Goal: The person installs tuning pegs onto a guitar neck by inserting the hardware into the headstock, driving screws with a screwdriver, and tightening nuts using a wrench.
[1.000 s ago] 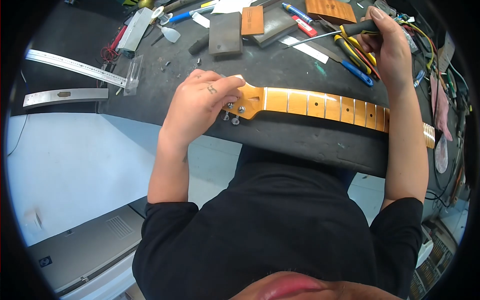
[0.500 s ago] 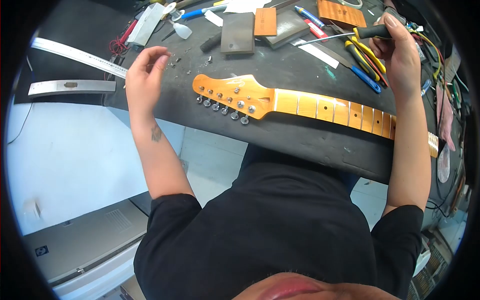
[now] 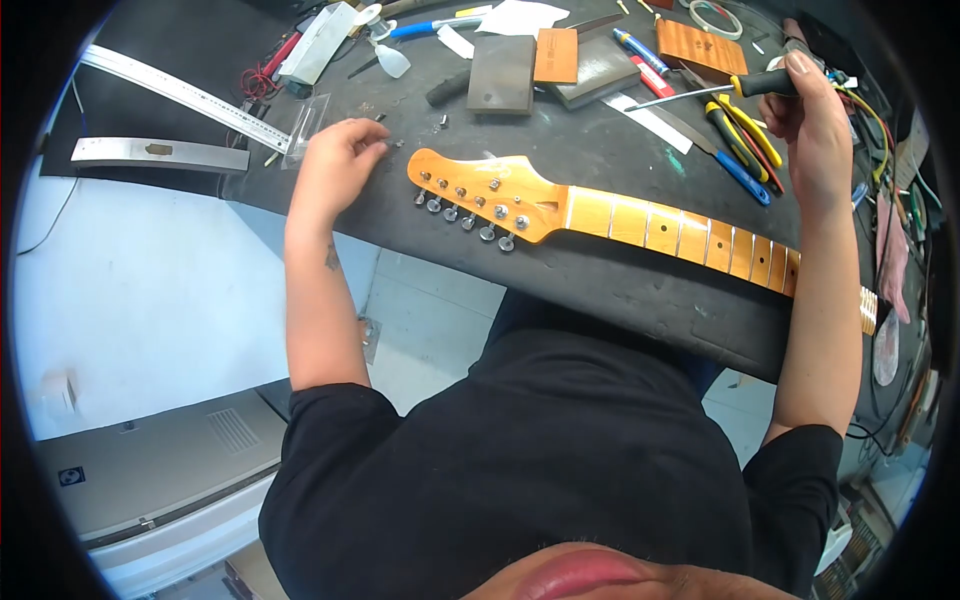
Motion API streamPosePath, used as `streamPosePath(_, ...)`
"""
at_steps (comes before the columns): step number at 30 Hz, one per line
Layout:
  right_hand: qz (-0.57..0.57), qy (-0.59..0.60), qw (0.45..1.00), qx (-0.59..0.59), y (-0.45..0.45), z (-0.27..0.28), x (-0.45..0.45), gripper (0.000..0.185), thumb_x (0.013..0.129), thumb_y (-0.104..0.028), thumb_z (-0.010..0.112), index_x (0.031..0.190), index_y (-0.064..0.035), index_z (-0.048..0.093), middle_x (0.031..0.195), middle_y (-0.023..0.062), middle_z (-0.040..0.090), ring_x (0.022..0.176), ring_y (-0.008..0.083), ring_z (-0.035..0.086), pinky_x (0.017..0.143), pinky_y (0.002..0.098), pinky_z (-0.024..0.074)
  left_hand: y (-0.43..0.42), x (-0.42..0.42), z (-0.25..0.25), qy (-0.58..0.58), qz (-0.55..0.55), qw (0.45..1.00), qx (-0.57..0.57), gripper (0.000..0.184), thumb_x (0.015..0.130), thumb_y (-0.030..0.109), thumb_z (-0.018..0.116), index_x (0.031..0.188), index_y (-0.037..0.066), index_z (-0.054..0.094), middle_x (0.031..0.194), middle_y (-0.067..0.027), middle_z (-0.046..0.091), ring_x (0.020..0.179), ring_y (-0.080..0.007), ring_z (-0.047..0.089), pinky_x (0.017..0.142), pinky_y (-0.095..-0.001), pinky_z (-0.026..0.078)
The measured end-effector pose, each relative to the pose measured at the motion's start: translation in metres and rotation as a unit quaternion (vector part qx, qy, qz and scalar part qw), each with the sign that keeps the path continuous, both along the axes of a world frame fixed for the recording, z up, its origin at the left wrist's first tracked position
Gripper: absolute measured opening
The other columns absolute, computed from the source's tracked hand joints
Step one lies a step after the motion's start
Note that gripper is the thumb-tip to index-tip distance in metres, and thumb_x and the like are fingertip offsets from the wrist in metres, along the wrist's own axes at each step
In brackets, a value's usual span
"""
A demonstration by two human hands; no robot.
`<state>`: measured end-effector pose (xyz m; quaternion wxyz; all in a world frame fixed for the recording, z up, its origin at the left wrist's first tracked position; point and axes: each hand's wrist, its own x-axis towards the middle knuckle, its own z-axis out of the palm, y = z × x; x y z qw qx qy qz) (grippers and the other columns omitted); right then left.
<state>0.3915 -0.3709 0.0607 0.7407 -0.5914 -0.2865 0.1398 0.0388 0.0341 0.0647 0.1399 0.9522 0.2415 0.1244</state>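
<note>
A glossy amber guitar neck (image 3: pixel 690 234) lies across the dark bench, headstock to the left, with several silver tuning pegs (image 3: pixel 487 232) along its near edge. My left hand (image 3: pixel 342 163) hovers over or rests on the bench left of the headstock, beside small metal parts (image 3: pixel 398 144). Its fingers are curled; whether something sits between them is too small to tell. Up at the right, my right hand (image 3: pixel 812 110) is closed round the black and yellow handle of a screwdriver (image 3: pixel 690 95), whose shaft points left above the neck. My right forearm hides part of the fretboard.
Behind the neck lie grey blocks (image 3: pixel 500 75), an orange block (image 3: pixel 556 55), yellow-black pliers (image 3: pixel 735 142), a blue-handled tool (image 3: pixel 743 178) and a wooden piece (image 3: pixel 700 50). A steel ruler (image 3: pixel 185 97) and a curved metal bar (image 3: pixel 160 153) are at the left.
My left hand has left the headstock, moved left, and is now lower over the small metal parts. The view has shifted, with the neck appearing further right. My right hand still holds the screwdriver.
</note>
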Motion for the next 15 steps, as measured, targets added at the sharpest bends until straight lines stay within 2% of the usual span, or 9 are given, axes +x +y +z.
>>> streamPosePath(1,-0.009,-0.012,0.999,-0.049,-0.001,0.001,0.002,0.032,0.117,-0.038,0.063,0.101,-0.0104,0.064,0.084,-0.0029,0.056,0.073,0.0067,0.051,0.066,0.0242,0.0389,-0.007,0.002,-0.001,0.002,-0.005,1.000,-0.011,0.019,0.096,0.004,0.081,0.114,0.002,0.083,0.103,-0.0146,0.080,0.093,-0.0311,0.078,0.088,-0.0416,0.061)
streamPosePath(4,-0.028,-0.037,0.980,-0.192,-0.007,0.001,0.010,0.030,0.116,-0.041,0.065,0.102,-0.0139,0.068,0.086,-0.0046,0.065,0.072,0.0043,0.057,0.065,0.0223,0.0404,-0.005,0.009,-0.023,-0.042,-0.044,0.996,0.065,0.021,0.096,0.006,0.083,0.116,0.001,0.083,0.102,-0.0143,0.079,0.090,-0.0296,0.076,0.083,-0.0413,0.060)
streamPosePath(5,-0.028,-0.040,0.971,-0.235,-0.007,-0.002,0.013,0.030,0.116,-0.042,0.066,0.103,-0.0149,0.068,0.086,-0.0052,0.066,0.071,0.0035,0.058,0.064,0.0218,0.0408,-0.007,0.011,-0.025,-0.014,-0.039,0.994,0.098,0.014,0.099,0.009,0.079,0.110,0.001,0.081,0.104,-0.0177,0.078,0.096,-0.0398,0.076,0.087,-0.0475,0.061)
streamPosePath(8,0.004,-0.043,0.945,-0.323,-0.011,-0.008,0.021,0.030,0.115,-0.043,0.066,0.105,-0.0154,0.070,0.086,-0.0062,0.067,0.071,0.0017,0.059,0.064,0.0211,0.0412,-0.018,0.019,-0.027,0.025,-0.013,0.983,0.181,0.011,0.102,0.011,0.073,0.104,0.001,0.078,0.103,-0.0181,0.075,0.098,-0.0435,0.073,0.088,-0.0521,0.060)
streamPosePath(10,-0.002,-0.064,0.922,-0.383,-0.015,-0.012,0.029,0.039,0.113,-0.046,0.067,0.107,-0.0072,0.073,0.084,-0.0021,0.069,0.074,0.0050,0.060,0.064,0.0304,0.0463,-0.006,0.023,-0.035,-0.002,-0.025,0.980,0.196,0.013,0.106,0.013,0.068,0.106,0.001,0.071,0.103,-0.0199,0.073,0.105,-0.0452,0.072,0.091,-0.0552,0.058)
streamPosePath(11,-0.039,-0.130,0.893,-0.429,-0.012,-0.015,0.032,0.043,0.111,-0.044,0.068,0.109,-0.0013,0.073,0.083,0.0048,0.072,0.077,0.0122,0.066,0.070,0.0344,0.0521,0.004,0.026,-0.039,-0.033,-0.029,0.980,0.196,0.013,0.107,0.013,0.067,0.108,0.000,0.070,0.104,-0.0202,0.073,0.106,-0.0450,0.072,0.093,-0.0551,0.058)
streamPosePath(12,-0.058,-0.185,0.851,-0.489,-0.014,-0.014,0.034,0.044,0.110,-0.042,0.070,0.112,0.0013,0.074,0.090,0.0122,0.076,0.083,0.0204,0.071,0.079,0.0397,0.0569,0.014,0.030,-0.041,-0.063,-0.034,0.978,0.196,0.014,0.107,0.013,0.066,0.109,0.000,0.069,0.104,-0.0205,0.073,0.108,-0.0448,0.072,0.094,-0.0550,0.058)
streamPosePath(14,-0.129,-0.248,0.812,-0.512,-0.012,-0.008,0.020,0.045,0.108,-0.042,0.072,0.115,0.0018,0.075,0.096,0.0151,0.078,0.086,0.0242,0.073,0.085,0.0429,0.0582,0.033,0.038,-0.039,-0.079,-0.039,0.977,0.195,0.013,0.108,0.013,0.065,0.110,0.000,0.068,0.105,-0.0212,0.073,0.109,-0.0442,0.072,0.095,-0.0553,0.057)
streamPosePath(15,-0.142,-0.258,0.814,-0.501,-0.011,-0.007,0.017,0.045,0.108,-0.042,0.072,0.115,0.0016,0.075,0.098,0.0152,0.079,0.087,0.0243,0.073,0.085,0.0425,0.0583,0.040,0.043,-0.040,-0.087,-0.041,0.976,0.194,0.013,0.108,0.012,0.064,0.111,0.000,0.067,0.106,-0.0216,0.074,0.110,-0.0439,0.072,0.096,-0.0555,0.057)
